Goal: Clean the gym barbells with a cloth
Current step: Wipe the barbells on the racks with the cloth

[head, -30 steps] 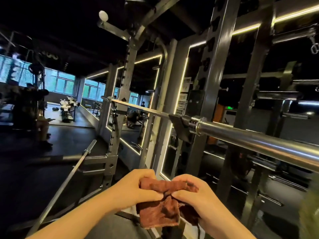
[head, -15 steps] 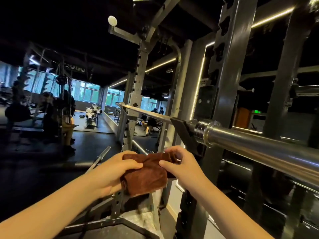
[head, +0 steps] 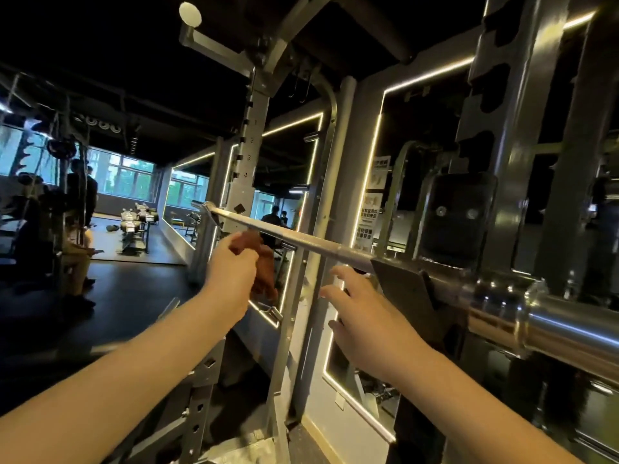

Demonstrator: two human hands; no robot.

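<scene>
Cloth (head: 263,276) now gripped by left hand (head: 231,276) alone near barbell (head: 301,237); right hand (head: 365,319) released, fingers relaxed.

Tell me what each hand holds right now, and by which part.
The left hand grips the brown cloth by its bunched upper part, the rest hanging below the fist. The right hand holds nothing; its fingers are spread open.

Dark gym with black floor (head: 140,289), light-edged mirrors (head: 187,226), and bright windows (head: 134,177).

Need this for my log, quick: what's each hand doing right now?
Left hand: grips the brown cloth.
Right hand: open, fingers spread, holding nothing.
</scene>
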